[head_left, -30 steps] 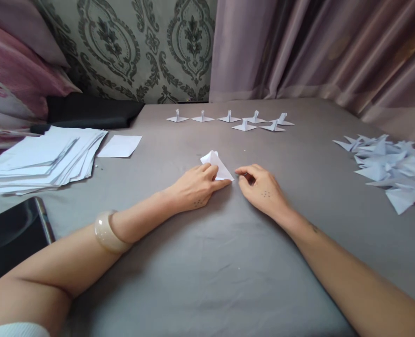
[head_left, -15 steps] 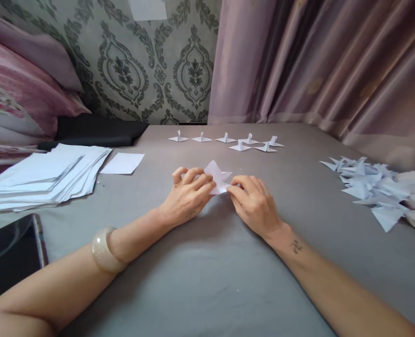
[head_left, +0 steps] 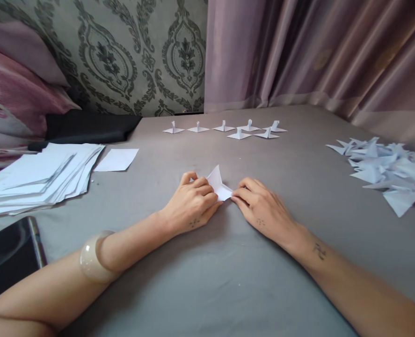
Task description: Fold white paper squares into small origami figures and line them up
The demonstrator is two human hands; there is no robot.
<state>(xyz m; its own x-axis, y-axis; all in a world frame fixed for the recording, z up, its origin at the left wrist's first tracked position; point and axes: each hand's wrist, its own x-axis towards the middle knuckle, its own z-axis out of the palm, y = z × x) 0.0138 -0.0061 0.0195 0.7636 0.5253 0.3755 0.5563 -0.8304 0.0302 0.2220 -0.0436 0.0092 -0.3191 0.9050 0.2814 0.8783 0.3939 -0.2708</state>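
A small white folded paper [head_left: 220,188] is held between my two hands, just above or on the grey cloth. My left hand [head_left: 192,204] is closed round its left side, fingers bent over it and hiding that part. At its right corner, the fingertips of my right hand [head_left: 259,202] pinch the edge. One pointed flap stands up from the paper, away from me. Beyond the hands, several small folded paper birds [head_left: 239,134] stand in two loose rows.
To the left lie a stack of white paper [head_left: 46,175], a single square sheet [head_left: 117,159] and a dark tablet [head_left: 9,257]. A black folded cloth [head_left: 88,126] sits behind them. Many folded paper pieces [head_left: 382,164] are heaped at the right. Curtains [head_left: 298,51] hang behind.
The paper has turned, and its right-hand points no longer show as before. Both hands stay on it, the right one slightly lower. The camera view has tilted down a little.
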